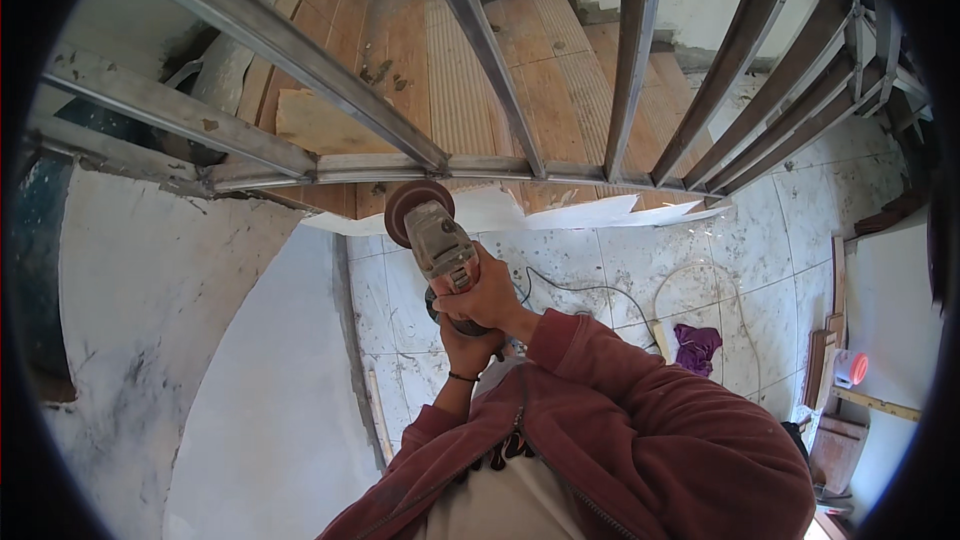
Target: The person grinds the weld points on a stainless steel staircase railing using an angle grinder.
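Observation:
Both my hands hold an angle grinder (440, 245), its grey, dusty body pointing away from me. My right hand (487, 292) is wrapped round the body behind the gear head. Lower down, my left hand (468, 343) grips the rear of the tool, its fingers partly hidden behind it. The round brown disc (404, 212) is at the far end, close beneath the bottom rail (480, 167) of a bare metal railing; whether it touches the rail I cannot tell. Metal bars (632, 50) rise from that rail.
Behind the railing are wood-look tiled stairs (405, 70). Pale floor tiles (765, 230) with scattered debris spread below. A dark cable (580, 287) and a purple cloth (697, 348) lie on them. Left stands a plastered wall (270, 370); a red-and-white bucket (850, 368) is far right.

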